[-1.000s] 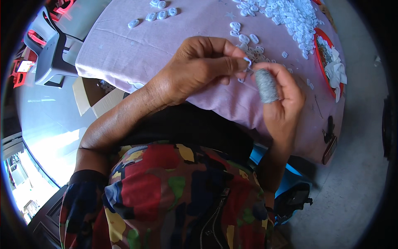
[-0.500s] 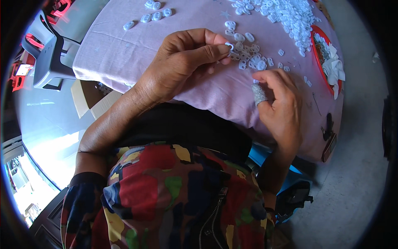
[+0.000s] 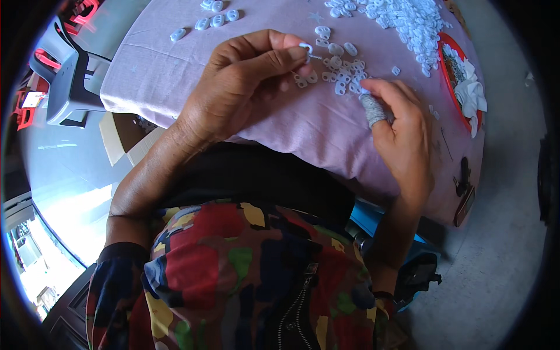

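Note:
My left hand (image 3: pixel 233 81) is raised over the table, its thumb and forefinger pinching a small white plastic piece (image 3: pixel 305 48) with a hole. A thin pale bit sticks out from that piece to the right; its kind is too small to tell. My right hand (image 3: pixel 402 125) is at the right edge of a scatter of small white two-holed plastic pieces (image 3: pixel 344 76). Grey wrapping covers its thumb. Thumb and forefinger close on a small white plastic piece (image 3: pixel 364 91), mostly hidden between the tips.
A large heap of white pieces (image 3: pixel 411 32) lies at the far right of the pink-clothed table (image 3: pixel 157 76). Beside it stands a red tray (image 3: pixel 449 79) with small metal parts and white tissue. Finished-looking oval pieces (image 3: pixel 217 21) sit far left. Keys (image 3: pixel 462 178) lie near the right edge.
My left hand has moved a little left and away from me with its piece. My right hand has shifted slightly right and up to the scattered pieces, fingertips still together.

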The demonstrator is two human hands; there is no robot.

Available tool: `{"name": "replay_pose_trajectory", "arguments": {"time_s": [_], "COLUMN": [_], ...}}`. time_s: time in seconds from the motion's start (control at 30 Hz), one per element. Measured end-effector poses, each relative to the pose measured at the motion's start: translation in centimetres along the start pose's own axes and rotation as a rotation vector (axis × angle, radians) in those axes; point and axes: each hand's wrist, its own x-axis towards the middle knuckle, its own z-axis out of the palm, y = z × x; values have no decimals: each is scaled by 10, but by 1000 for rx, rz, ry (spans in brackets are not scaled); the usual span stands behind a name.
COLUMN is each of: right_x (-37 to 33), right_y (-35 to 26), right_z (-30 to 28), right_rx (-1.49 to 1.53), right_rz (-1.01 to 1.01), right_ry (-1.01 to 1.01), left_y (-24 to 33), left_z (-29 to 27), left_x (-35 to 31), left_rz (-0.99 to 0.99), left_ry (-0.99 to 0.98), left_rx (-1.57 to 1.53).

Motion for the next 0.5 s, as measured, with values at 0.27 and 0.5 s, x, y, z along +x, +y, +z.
{"name": "replay_pose_trajectory", "arguments": {"time_s": [0.27,0.5], "right_x": [26,35], "right_y": [-31,-33], "right_z": [18,33], "right_rx": [-135,-167], "right_rz": [-156,-214], "right_ry": [-35,-51], "left_y": [2,2], "left_z": [-3,0], "left_x": [-1,0], "left_rz": [23,28], "left_ry": [93,64], "left_rx": [40,70]}}
